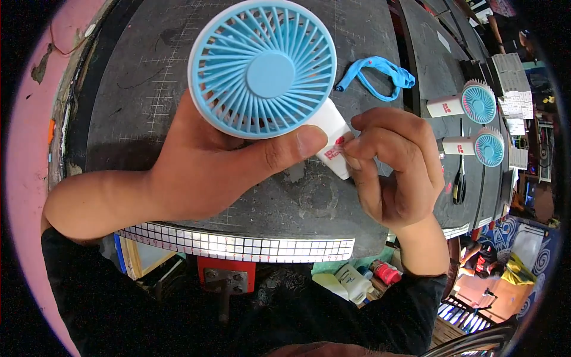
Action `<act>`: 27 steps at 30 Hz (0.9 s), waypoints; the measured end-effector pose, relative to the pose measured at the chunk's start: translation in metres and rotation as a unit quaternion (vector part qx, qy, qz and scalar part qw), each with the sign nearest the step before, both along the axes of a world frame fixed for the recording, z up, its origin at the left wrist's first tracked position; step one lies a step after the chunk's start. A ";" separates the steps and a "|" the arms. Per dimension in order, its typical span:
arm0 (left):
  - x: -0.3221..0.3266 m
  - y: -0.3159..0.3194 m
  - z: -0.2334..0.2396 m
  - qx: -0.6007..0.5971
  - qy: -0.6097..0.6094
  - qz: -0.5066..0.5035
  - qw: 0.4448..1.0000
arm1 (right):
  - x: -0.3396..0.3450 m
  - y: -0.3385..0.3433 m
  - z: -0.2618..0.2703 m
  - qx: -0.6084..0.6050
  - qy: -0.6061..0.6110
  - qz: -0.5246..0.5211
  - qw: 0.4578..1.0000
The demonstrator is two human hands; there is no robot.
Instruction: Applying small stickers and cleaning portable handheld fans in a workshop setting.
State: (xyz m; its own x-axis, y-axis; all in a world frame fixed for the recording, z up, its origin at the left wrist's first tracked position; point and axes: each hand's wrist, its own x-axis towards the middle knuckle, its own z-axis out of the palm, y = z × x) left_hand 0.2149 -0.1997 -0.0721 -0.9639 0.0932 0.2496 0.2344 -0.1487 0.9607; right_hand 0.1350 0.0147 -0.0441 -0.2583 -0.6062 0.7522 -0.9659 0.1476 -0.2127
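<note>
My left hand (223, 165) grips a small handheld fan (270, 74) with a light blue grille and a white handle (335, 116). Its thumb lies over the handle just below the round head. Red printing marks the handle's lower part. My right hand (397, 165) has its thumb and fingertips together at that printing, touching the handle's edge; whether anything thin is pinched there is too small to tell. A bright blue fabric strap (379, 76), loosely looped, lies on the dark work surface (129, 102) beyond the right hand.
Two similar fans (479, 105) (489, 150) lie on the surface to the right. Nearby are scissors (459, 185) with dark handles. A white gridded ruler strip (250, 245) runs along the front edge. Plastic bottles (353, 283) stand below. Other people (482, 263) appear at far right.
</note>
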 end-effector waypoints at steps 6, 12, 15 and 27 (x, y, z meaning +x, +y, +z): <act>-0.002 0.000 -0.001 0.001 0.002 -0.006 1.000 | -0.001 0.002 -0.002 0.001 0.002 -0.004 1.000; 0.001 0.000 0.001 0.005 -0.009 -0.002 1.000 | -0.001 0.002 -0.002 0.000 0.011 0.000 1.000; 0.000 0.000 0.003 -0.006 -0.021 0.001 1.000 | 0.000 0.002 0.000 0.014 0.021 -0.001 1.000; 0.000 0.002 0.006 -0.003 -0.040 0.022 0.999 | 0.001 0.001 -0.003 0.003 0.029 -0.017 0.999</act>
